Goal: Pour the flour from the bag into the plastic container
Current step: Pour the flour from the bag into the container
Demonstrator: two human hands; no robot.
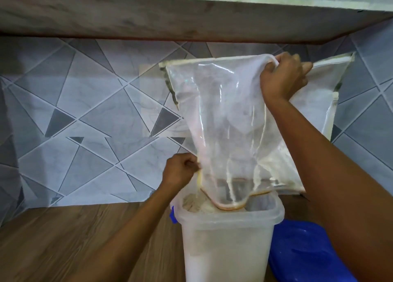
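Note:
A clear plastic bag [223, 115] hangs upside down, its open mouth dipping into the white translucent plastic container [227, 245]. The bag looks nearly empty, with flour dust clinging inside near the mouth. My right hand [282, 77] grips the bag's upper end, lifted high. My left hand [180, 171] pinches the bag's left edge just above the container rim. Flour [197, 203] is heaped inside the container, close to the rim on the left.
A blue lid [304, 249] lies on the wooden counter [63, 239] right of the container. A blue clip [173, 214] sits on the container's left side. Tiled wall [85, 111] stands behind; a wooden shelf [170, 15] overhangs above.

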